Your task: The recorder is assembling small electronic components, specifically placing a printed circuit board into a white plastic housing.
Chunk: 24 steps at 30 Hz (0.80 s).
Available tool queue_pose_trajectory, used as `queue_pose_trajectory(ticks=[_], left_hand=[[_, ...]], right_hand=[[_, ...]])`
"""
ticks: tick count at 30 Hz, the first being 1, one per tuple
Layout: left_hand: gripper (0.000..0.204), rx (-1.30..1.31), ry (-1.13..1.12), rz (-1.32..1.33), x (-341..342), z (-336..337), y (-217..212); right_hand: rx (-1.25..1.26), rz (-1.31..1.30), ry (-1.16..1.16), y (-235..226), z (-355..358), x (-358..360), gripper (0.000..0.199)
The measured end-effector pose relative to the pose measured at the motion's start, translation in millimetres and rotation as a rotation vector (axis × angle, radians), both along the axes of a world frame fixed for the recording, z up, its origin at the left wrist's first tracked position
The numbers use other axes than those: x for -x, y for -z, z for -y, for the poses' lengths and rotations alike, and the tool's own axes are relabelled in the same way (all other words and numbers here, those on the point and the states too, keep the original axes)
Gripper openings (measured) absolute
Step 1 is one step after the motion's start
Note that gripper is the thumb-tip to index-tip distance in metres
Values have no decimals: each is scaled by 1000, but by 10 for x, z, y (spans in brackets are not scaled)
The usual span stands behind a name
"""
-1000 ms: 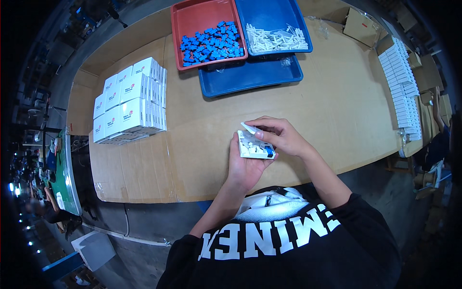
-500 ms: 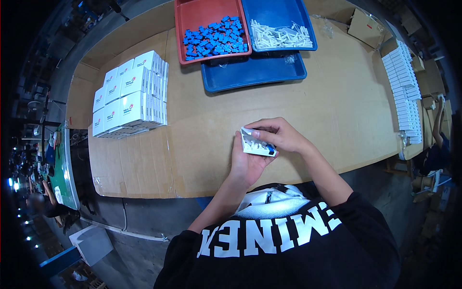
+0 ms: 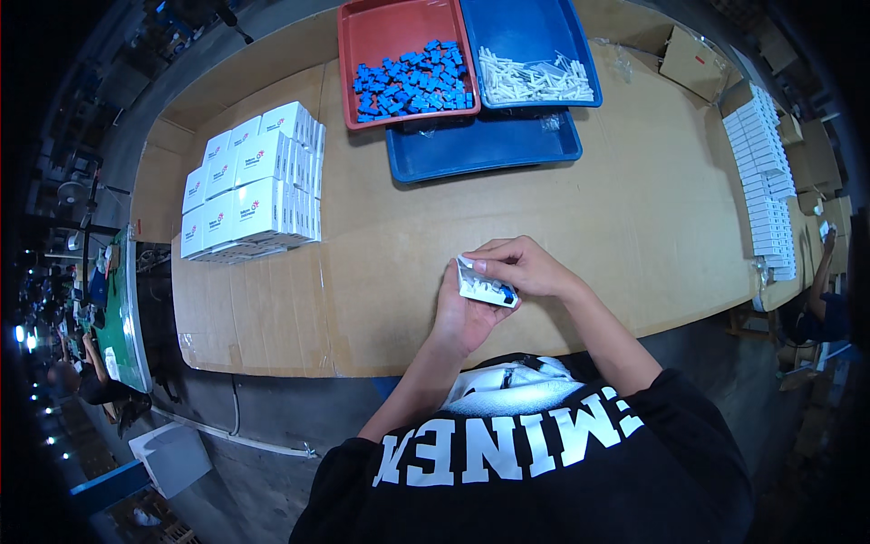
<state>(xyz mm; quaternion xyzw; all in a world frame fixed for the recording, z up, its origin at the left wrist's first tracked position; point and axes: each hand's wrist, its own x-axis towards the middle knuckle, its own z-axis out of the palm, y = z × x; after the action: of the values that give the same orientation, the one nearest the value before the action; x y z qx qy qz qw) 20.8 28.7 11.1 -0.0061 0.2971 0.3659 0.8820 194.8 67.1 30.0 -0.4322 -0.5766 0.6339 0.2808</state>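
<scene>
A small open white box [image 3: 488,294] lies in my left hand [image 3: 460,317], whose palm is under it and whose fingers run along its left side. White pieces sit inside the box, and a blue piece [image 3: 509,296] shows at its right end. My right hand [image 3: 526,267] reaches over from the right, thumb and fingers closed together on the box's far upper edge. The curled fingers hide part of that edge. Both hands are over the near middle of the cardboard-covered table [image 3: 408,272].
Stacked white boxes [image 3: 254,186] stand at left. Farther back, a red tray [image 3: 408,27] holds blue pieces and a blue tray [image 3: 521,32] white sticks, both above another blue tray [image 3: 480,150]. White boxes line the right edge [image 3: 761,172]. Other people work at both sides.
The view has shifted slightly, so the trays and stacks appear a little lower. My right thumb and fingers have shifted a little along the box's upper edge; my left hand still holds it.
</scene>
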Motion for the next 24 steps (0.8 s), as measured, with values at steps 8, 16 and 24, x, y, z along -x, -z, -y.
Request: queue_pose_trajectory(ticks=[8, 16, 24], left_hand=[[64, 56, 12, -50, 3, -19, 65], [64, 45, 32, -48, 14, -32, 120], [65, 49, 43, -90, 2, -19, 102]], right_hand=[[9, 24, -28, 86, -30, -8, 32], [0, 14, -45, 119, -60, -28, 33], [-9, 31, -72, 164, -72, -30, 33]])
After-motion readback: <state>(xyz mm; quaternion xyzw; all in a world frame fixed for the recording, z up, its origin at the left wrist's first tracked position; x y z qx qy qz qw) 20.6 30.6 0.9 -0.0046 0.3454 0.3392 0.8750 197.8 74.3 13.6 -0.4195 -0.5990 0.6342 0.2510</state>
